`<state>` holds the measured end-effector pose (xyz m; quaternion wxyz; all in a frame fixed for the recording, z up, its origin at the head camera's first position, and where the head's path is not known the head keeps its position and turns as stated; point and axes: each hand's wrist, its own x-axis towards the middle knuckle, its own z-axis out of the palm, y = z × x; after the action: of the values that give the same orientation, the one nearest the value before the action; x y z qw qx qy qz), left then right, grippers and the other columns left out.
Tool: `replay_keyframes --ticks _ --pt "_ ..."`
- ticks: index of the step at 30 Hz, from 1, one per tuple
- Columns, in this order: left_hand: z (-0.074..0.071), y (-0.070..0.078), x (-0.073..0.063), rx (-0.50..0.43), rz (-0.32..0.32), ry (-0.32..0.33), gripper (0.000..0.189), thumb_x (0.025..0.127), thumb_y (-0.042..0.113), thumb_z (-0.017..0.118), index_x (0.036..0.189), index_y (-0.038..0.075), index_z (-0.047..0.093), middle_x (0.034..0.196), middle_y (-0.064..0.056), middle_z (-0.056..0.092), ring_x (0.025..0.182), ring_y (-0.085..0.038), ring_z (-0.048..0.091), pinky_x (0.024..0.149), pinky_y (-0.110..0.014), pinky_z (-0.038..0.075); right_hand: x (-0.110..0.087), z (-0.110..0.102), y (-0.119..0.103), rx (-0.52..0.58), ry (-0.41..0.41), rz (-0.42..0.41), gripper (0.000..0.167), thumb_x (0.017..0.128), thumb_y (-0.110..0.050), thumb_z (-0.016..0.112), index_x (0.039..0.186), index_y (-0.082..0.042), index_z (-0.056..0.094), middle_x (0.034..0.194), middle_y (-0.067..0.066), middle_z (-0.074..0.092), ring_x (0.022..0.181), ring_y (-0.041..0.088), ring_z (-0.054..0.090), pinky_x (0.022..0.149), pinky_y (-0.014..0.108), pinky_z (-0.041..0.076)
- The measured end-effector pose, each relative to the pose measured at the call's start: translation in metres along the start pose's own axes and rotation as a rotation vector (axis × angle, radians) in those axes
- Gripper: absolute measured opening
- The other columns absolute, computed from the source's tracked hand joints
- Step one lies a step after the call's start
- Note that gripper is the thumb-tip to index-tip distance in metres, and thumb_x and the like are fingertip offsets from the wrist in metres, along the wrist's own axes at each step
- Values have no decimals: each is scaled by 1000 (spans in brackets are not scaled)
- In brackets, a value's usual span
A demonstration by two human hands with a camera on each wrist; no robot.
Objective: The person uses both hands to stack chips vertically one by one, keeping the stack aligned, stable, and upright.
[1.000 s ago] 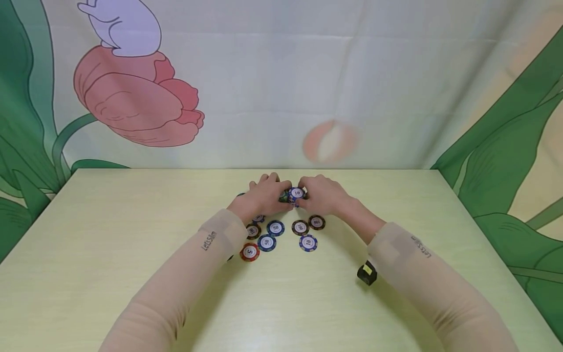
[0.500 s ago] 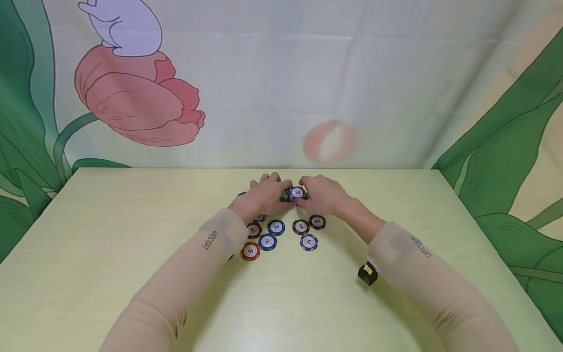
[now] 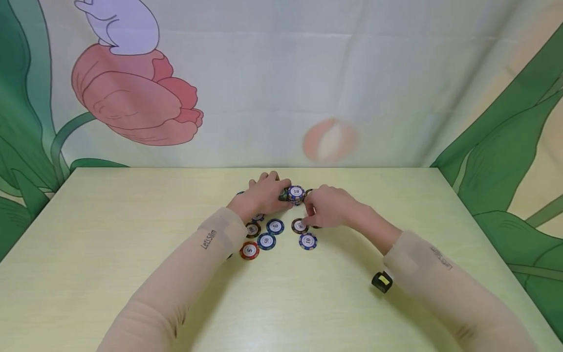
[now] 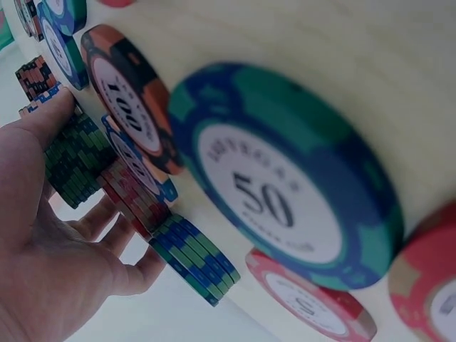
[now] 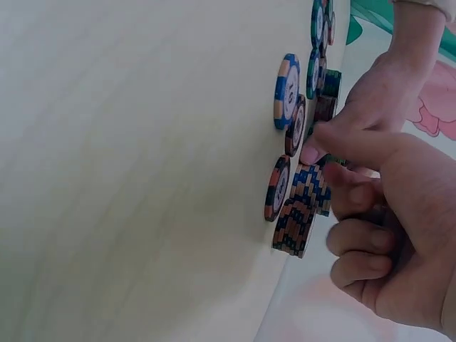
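Observation:
My left hand (image 3: 264,193) grips a green poker chip stack (image 4: 78,160), its thumb at the front and fingers behind. Beside its thumb stands a blue stack topped by a 10 chip (image 3: 296,191). Right of that, a black-and-orange stack (image 5: 292,231) is mostly covered by my right hand (image 3: 332,205) in the head view. The right hand's fingers are loosely bent and hold nothing; its thumb is over a loose black 100 chip (image 3: 299,227). A second black chip (image 5: 278,188) lies beside it, and a loose 10 chip (image 3: 308,241) lies nearer me.
Left of these lie two loose 50 chips (image 3: 266,241), a red 5 chip (image 3: 249,250) and a black chip (image 3: 252,230). A red stack (image 4: 132,196) and a blue-green stack (image 4: 196,258) continue the row. A small black box (image 3: 381,282) is at the right sleeve.
My right hand has let go of the blue 10 stack and moved right and towards me, over the loose black chips. The left hand keeps its place.

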<state>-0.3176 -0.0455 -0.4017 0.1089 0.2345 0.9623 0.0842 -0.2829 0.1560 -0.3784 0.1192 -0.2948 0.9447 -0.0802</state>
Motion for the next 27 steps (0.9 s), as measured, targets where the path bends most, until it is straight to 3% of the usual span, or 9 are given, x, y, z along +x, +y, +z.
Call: replay_keyframes --ticks 5,10,17,23,27 --pt "-2 0 -2 -5 3 -7 65 100 47 64 155 18 45 147 -19 43 135 -39 38 107 -66 30 -9 5 1 -9 -107 5 38 84 -50 82 70 -20 63 65 -8 59 61 11 53 55 30 40" --pt "-1 0 -2 -16 1 -3 64 100 47 65 154 18 46 146 -19 43 134 -38 38 106 -65 32 -14 6 8 -2 -100 1 42 81 -51 85 69 -19 60 65 -7 55 62 11 50 55 29 37" --pt "-1 0 -1 -15 -14 1 64 100 48 64 154 19 46 145 -18 44 134 -37 38 106 -63 32 -19 5 16 32 -107 -27 33 82 -43 86 74 -20 63 73 -6 61 65 13 53 57 31 42" --pt "0 0 1 -11 -15 2 64 100 48 65 154 20 46 145 -18 44 134 -37 38 105 -62 32 -24 1 14 75 -131 -86 26 83 -35 87 89 -18 69 76 -7 62 67 11 55 62 30 45" --pt "0 0 1 -9 -11 2 65 100 48 65 155 20 45 146 -18 43 134 -37 38 106 -63 32 -27 0 9 83 -172 -118 33 82 -33 88 105 -14 73 76 -8 62 68 10 57 64 30 47"
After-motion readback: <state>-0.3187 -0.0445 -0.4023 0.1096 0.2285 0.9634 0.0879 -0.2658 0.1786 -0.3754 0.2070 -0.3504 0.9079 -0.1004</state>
